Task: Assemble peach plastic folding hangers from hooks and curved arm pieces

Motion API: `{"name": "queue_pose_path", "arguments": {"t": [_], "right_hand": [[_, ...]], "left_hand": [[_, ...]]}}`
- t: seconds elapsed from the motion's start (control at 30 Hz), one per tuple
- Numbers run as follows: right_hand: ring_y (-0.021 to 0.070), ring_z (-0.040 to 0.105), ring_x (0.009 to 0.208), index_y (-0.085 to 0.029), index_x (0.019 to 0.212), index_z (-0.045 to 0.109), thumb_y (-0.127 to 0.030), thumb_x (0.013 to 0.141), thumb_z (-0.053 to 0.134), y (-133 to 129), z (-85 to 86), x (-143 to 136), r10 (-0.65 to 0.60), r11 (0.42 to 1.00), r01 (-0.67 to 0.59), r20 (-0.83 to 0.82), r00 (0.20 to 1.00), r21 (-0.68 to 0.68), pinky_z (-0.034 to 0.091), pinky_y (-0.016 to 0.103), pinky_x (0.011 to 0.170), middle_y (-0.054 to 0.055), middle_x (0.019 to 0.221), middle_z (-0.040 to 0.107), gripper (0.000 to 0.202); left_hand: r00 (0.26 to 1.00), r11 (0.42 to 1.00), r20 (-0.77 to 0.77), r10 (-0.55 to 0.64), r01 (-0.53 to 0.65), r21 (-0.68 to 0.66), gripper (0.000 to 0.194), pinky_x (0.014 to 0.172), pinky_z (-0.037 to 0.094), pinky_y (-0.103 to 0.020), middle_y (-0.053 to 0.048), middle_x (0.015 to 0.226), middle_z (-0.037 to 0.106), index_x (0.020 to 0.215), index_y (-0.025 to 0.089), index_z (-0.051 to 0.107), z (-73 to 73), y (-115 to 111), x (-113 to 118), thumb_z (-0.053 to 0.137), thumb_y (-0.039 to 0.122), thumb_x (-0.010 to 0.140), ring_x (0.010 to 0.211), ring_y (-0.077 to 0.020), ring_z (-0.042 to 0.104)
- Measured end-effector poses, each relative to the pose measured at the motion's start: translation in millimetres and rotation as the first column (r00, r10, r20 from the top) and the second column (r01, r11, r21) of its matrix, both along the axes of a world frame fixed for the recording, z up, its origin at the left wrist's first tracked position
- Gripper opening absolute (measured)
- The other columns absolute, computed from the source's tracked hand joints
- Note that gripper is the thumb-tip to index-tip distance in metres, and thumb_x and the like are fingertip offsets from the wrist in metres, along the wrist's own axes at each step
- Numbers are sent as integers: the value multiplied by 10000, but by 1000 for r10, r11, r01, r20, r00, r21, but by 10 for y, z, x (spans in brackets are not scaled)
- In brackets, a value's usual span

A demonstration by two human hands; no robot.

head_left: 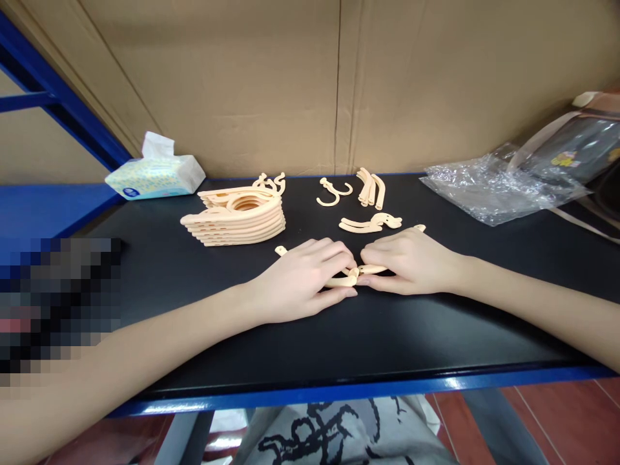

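Fingers of my left hand (pixel 303 278) are closed around a cream plastic hanger arm (pixel 340 282), whose holed end sticks out past the knuckles. My right hand (pixel 419 263) grips a second cream hanger arm (pixel 372 269). The two pieces meet end to end between my fingertips, just above the black tabletop (pixel 387 342); whether they are joined, I cannot tell. Just beyond my right hand lie loose curved hanger pieces (pixel 361 225). A stack of folded cream hangers (pixel 237 227) stands beyond my left hand.
Cream hooks (pixel 334 190) and several curved arms (pixel 371 188) lie at the back near the cardboard wall (pixel 271 84). A tissue pack (pixel 159 175) sits back left. Clear plastic bags (pixel 504 184) rest at the right. A blue edge (pixel 339 392) borders the table's front.
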State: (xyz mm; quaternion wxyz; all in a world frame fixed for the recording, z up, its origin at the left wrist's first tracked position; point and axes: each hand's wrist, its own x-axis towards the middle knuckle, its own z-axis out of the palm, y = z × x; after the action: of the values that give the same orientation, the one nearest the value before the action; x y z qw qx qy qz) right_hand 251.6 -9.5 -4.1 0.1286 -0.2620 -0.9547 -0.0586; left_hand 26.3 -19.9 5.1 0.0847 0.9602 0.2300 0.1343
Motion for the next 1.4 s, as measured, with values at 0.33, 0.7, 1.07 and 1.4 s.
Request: {"name": "queue_pose_path", "arguments": {"t": [0.33,0.7,1.07,1.4], "right_hand": [[87,416,506,-159,692,534,-462,929,354,4,16,-7,-2,999,3,15,1000,-38,185,236,480,-8,582,518,425],[94,432,524,-161,709,541,-478,930,338,11,13,-6,-30,995,34,43,999,-98,197,236,489,5,614,534,437],[90,426,534,-166,721,537,-478,927,348,19,6,3,-30,993,34,43,999,-112,211,237,498,-4,631,531,419],[93,434,538,-168,722,541,-507,927,332,21,15,1,-27,992,31,40,999,-119,195,238,492,-1,627,537,448]], "left_hand": [[1000,1000,1,-5,5,2,171,799,364,-291,-40,1049,564,1000,170,522,0,4,2,502,317,914,915,-176,499],[1000,1000,-6,-6,6,9,164,792,361,-292,-36,1051,559,998,170,520,-12,10,3,489,311,919,922,-175,493],[1000,1000,-10,-7,7,6,156,802,368,-295,-41,1049,560,991,170,518,2,5,11,488,305,918,925,-176,494],[1000,1000,-24,-10,10,-2,162,807,366,-304,-47,1054,559,991,173,520,-2,9,7,465,311,926,924,-180,490]]}}
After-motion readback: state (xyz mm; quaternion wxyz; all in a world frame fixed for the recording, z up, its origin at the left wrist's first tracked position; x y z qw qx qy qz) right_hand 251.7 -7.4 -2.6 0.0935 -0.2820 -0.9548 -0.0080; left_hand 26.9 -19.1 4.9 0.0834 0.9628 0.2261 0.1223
